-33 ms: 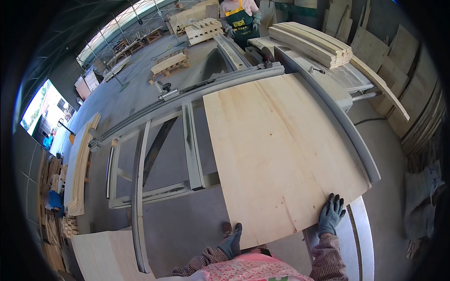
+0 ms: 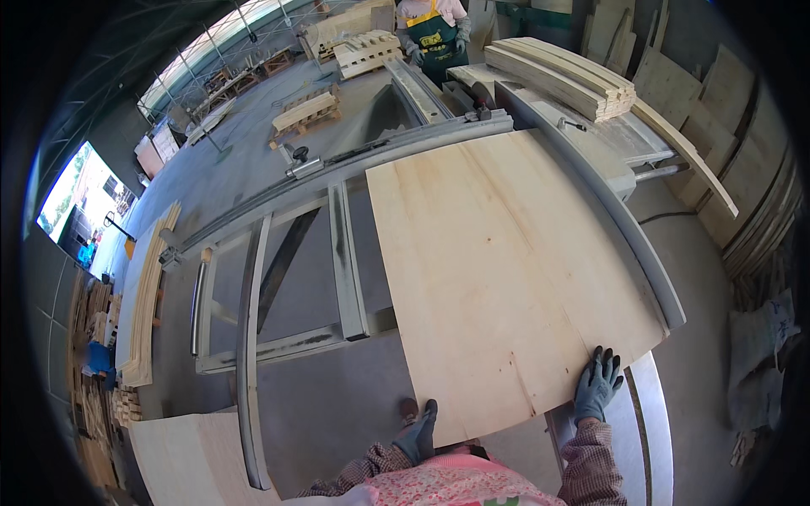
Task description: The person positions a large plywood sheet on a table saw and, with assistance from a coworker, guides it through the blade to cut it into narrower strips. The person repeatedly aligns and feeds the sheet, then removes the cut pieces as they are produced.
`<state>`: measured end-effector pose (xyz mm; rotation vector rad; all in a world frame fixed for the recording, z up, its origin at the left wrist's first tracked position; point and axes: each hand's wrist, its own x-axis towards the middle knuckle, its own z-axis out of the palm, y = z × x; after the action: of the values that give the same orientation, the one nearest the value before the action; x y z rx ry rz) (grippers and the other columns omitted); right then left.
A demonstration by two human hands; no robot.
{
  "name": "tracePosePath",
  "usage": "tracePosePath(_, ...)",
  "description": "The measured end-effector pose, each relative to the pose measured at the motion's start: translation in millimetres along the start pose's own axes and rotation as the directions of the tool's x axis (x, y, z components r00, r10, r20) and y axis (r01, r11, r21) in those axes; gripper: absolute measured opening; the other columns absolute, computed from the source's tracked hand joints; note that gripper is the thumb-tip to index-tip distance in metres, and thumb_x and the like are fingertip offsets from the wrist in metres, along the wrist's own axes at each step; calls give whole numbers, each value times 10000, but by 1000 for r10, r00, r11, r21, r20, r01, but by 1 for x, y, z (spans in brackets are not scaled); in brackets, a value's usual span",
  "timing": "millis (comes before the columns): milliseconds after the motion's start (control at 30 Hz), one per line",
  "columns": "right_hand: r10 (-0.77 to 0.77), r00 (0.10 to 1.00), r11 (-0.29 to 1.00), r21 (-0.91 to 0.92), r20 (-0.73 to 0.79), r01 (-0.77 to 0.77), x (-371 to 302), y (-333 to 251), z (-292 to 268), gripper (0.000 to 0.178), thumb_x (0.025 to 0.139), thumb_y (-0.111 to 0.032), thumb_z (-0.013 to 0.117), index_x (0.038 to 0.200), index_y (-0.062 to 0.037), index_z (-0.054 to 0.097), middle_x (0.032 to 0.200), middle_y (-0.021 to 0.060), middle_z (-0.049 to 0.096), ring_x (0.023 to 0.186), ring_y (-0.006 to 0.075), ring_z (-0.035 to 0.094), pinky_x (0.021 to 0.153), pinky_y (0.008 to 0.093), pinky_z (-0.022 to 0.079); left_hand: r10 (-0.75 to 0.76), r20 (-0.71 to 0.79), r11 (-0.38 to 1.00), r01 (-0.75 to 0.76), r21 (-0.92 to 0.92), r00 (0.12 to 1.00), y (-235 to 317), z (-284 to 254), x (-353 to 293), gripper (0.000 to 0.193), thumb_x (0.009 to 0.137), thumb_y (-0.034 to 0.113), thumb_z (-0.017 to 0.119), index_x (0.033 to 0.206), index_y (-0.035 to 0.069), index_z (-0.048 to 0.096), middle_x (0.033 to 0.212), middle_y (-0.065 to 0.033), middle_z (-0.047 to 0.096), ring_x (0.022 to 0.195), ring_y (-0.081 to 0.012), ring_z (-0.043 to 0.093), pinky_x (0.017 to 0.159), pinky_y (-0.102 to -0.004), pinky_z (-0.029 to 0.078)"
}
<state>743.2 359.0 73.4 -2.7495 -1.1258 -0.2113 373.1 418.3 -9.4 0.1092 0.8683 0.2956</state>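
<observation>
A large pale plywood sheet [image 2: 498, 270] lies on the sliding-table saw, its right edge along the long grey fence [image 2: 607, 202]. My left hand [image 2: 416, 434], in a grey-blue glove with dark fingertips, holds the sheet's near left corner. One digit points up along the edge; the other fingers are mostly hidden. My right hand [image 2: 597, 388], gloved alike, rests flat on the near right part of the sheet, fingers stretched forward and slightly apart. Left of the sheet runs the saw's metal support frame [image 2: 346, 261], with a crosscut rail [image 2: 337, 162] along its far side.
Beyond the saw stands a person in a dark green apron [image 2: 439, 42]. Stacked wooden strips [image 2: 565, 76] lie on the far right table. Boards [image 2: 717, 110] lean against the right wall. Another plywood sheet [image 2: 194, 451] lies low at the near left, and a pallet with planks [image 2: 305, 116] sits on the floor.
</observation>
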Motion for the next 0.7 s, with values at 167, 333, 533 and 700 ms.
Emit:
tracePosePath(167, 31, 998, 998, -57, 50, -28, 7, -4, -6, 497, 878, -267, 451, 1368, -253, 367, 1442, 43, 303, 1343, 253, 227, 1053, 520, 157, -12, 17, 1000, 12, 3, 1000, 5, -1, 6, 748, 843, 634, 350, 1346, 82, 322, 1268, -140, 466, 1108, -316, 499, 916, -471, 431)
tracePosePath(333, 52, 999, 998, 32, 7, -53, 4, -11, 9, 491, 875, -284, 455, 1356, -213, 388, 1440, 62, 301, 1343, 280, 218, 1047, 543, 141, -20, 30, 1000, 20, -1, 999, 11, -2, 11, 751, 845, 642, 336, 1344, 82, 325, 1266, -139, 467, 1106, -312, 501, 917, -470, 432)
tracePosePath(533, -41, 996, 989, 141, 77, 30, -26, -79, -10, 513, 844, -312, 518, 1339, -235, 408, 1449, 55, 280, 1367, 283, 151, 1027, 636, 44, -17, 29, 1000, 17, 5, 999, 13, -6, 17, 755, 846, 652, 319, 1342, 83, 329, 1264, -138, 469, 1103, -307, 504, 918, -469, 433)
tracePosePath(700, -47, 999, 982, 183, 21, 42, -24, -78, 1, 493, 809, -336, 566, 1285, -237, 479, 1434, 65, 312, 1357, 307, 176, 1007, 654, -18, -36, 26, 999, 36, 5, 999, 12, -6, 22, 759, 848, 660, 305, 1340, 83, 332, 1262, -138, 470, 1100, -303, 506, 919, -468, 433)
